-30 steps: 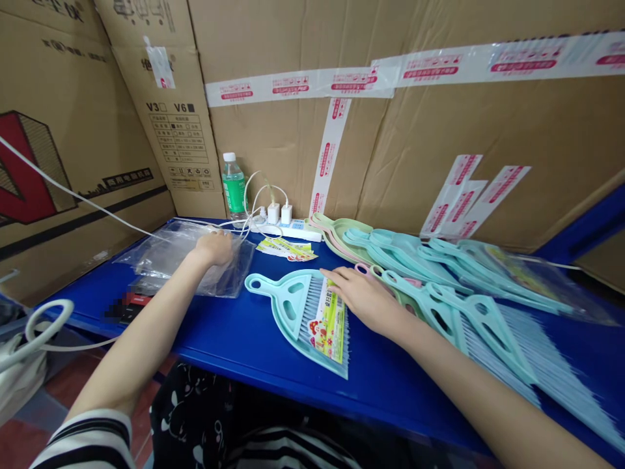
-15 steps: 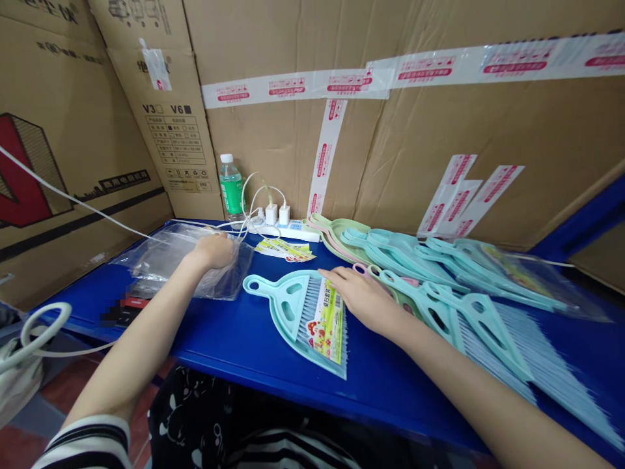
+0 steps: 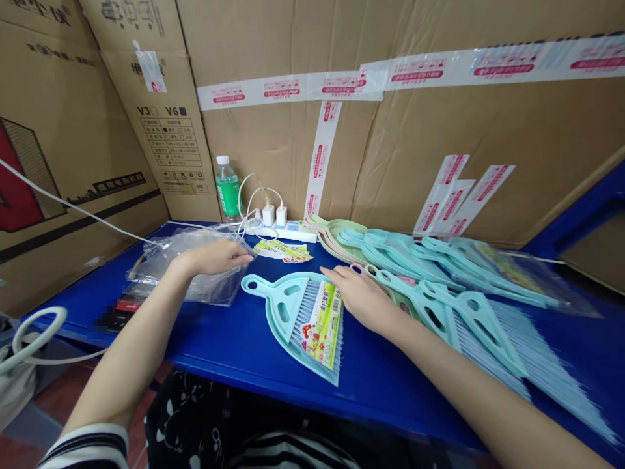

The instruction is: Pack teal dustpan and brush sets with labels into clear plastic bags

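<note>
A light-blue dustpan (image 3: 280,306) with a brush (image 3: 303,312) in it lies on the blue table, its handle to the left. A yellow-green printed card (image 3: 326,326) lies over the bristles. My right hand (image 3: 359,293) rests at the upper right edge of the card and brush, fingers stretched out. Above the clear plastic bags (image 3: 205,286) is my left hand (image 3: 222,256), fingers together and pointing right; whether it pinches the plastic is too small to tell. Further printed cards (image 3: 280,250) lie behind the dustpan.
Stacked dustpans (image 3: 395,244) and loose brushes (image 3: 473,326) cover the right side. A power strip (image 3: 297,231) with chargers and cables, and a bottle (image 3: 228,192), stand at the back before cardboard (image 3: 273,39).
My left hand has moved right over the plastic bags, toward the printed cards. My right hand stays by the card on the dustpan. The view has shifted slightly.
</note>
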`<act>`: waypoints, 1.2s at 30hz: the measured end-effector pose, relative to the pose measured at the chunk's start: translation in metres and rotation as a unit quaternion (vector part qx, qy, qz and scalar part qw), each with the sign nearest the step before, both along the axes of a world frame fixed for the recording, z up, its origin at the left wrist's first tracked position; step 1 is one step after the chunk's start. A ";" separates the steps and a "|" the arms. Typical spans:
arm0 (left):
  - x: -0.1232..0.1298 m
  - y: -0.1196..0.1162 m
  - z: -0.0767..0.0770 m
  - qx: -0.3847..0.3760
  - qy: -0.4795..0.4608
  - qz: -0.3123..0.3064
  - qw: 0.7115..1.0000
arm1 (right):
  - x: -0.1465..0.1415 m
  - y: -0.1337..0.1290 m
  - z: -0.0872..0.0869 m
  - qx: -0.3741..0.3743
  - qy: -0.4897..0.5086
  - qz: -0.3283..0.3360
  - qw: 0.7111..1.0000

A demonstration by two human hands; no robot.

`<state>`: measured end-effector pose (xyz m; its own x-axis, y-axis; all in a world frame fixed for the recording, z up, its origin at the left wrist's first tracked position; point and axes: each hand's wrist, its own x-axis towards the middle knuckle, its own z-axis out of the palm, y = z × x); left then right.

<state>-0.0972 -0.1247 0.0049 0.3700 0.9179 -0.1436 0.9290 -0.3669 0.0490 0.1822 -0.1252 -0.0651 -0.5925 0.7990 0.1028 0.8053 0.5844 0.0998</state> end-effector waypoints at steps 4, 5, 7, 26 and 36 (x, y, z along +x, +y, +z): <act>-0.002 -0.003 0.001 -0.055 -0.084 -0.035 0.994 | 0.000 0.001 -0.001 0.009 0.011 0.003 1.000; -0.003 -0.003 0.000 -0.069 -0.090 -0.046 0.992 | 0.000 0.001 -0.001 0.008 0.014 0.005 1.000; -0.005 -0.003 -0.001 -0.093 -0.091 -0.060 0.990 | -0.001 0.002 0.000 0.000 0.018 0.004 1.000; 0.009 -0.002 -0.001 0.129 0.105 0.117 0.979 | -0.008 -0.008 0.015 -0.038 0.005 -0.042 0.998; 0.015 -0.002 -0.012 0.050 0.191 0.183 0.963 | -0.007 -0.008 0.014 -0.041 -0.008 -0.049 0.998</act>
<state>-0.0825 -0.1267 -0.0067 -0.0428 0.9930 -0.1099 0.9400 0.0027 -0.3411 0.1749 -0.1330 -0.0510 -0.5118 0.8587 0.0256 0.8579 0.5092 0.0690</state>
